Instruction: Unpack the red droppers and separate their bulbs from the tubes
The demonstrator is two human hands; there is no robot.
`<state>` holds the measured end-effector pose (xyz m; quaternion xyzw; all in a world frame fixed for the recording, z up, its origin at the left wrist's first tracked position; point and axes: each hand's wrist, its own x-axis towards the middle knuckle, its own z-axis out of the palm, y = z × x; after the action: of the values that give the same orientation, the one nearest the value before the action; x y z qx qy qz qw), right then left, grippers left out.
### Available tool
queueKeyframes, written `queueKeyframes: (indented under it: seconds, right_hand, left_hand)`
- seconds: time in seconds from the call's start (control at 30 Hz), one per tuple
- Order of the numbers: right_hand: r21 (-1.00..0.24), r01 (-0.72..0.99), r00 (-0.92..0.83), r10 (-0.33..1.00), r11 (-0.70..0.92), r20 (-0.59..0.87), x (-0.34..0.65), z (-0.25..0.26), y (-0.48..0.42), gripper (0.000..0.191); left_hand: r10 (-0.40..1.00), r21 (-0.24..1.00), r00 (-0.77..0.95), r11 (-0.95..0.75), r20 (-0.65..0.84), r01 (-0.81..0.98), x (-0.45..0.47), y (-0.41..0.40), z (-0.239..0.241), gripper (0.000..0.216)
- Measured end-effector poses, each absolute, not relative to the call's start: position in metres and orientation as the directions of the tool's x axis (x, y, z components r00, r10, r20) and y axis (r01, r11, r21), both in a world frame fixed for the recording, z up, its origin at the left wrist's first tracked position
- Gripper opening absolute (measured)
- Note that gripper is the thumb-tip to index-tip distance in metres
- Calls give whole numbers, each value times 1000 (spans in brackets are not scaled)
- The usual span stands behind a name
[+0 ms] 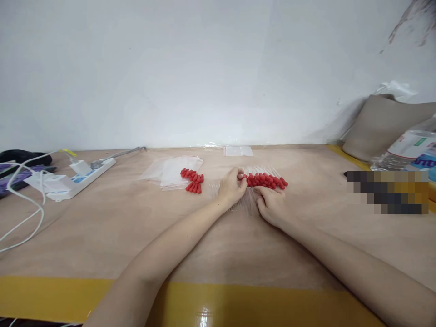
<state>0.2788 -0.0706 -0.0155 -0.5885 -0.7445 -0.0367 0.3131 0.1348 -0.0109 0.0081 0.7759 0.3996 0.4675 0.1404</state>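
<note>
My left hand (234, 186) is closed in a pinch at a red bulb (244, 178), at the left end of a row of droppers. These droppers (267, 180) have red rubber bulbs toward me and thin whitish tubes pointing away. Just in front of the row, my right hand (273, 204) has its fingers curled together; what they grip, if anything, is too small to make out. Loose thin clear tubes (238, 204) lie between and under both hands. Off to the left, a small heap of loose red bulbs (193, 181) rests by the clear plastic bags (172, 171).
A white power strip (85, 181) with plugs and cables (42, 213) occupies the left. Against the wall lies a small clear bag (238, 151). At right are a grey-brown container (381, 122), a plastic bottle (408, 145) and a blurred-out patch (391, 190). Yellow tape (54, 295) runs along the front edge.
</note>
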Motion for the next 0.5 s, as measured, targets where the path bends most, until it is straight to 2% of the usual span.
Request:
queueKeyframes:
  seconds: [0.13, 0.27, 0.37, 0.5]
  right_hand:
    - [-282, 907, -75, 779, 313, 623, 279, -10, -73, 25]
    - [-194, 896, -124, 646, 399, 754, 276, -3, -76, 39]
    - [-84, 887, -236, 601, 455, 764, 269, 1, -78, 45]
    - [76, 807, -456, 537, 585, 710, 259, 0, -79, 41]
  left_hand:
    - [764, 646, 183, -627, 619, 435, 107, -20, 11, 14]
    - [711, 636, 245, -700, 659, 323, 58, -34, 8, 15]
    - [703, 668, 327, -707, 631, 232, 26, -43, 0, 20]
    - [678, 695, 350, -712, 646, 96, 12, -49, -9, 24]
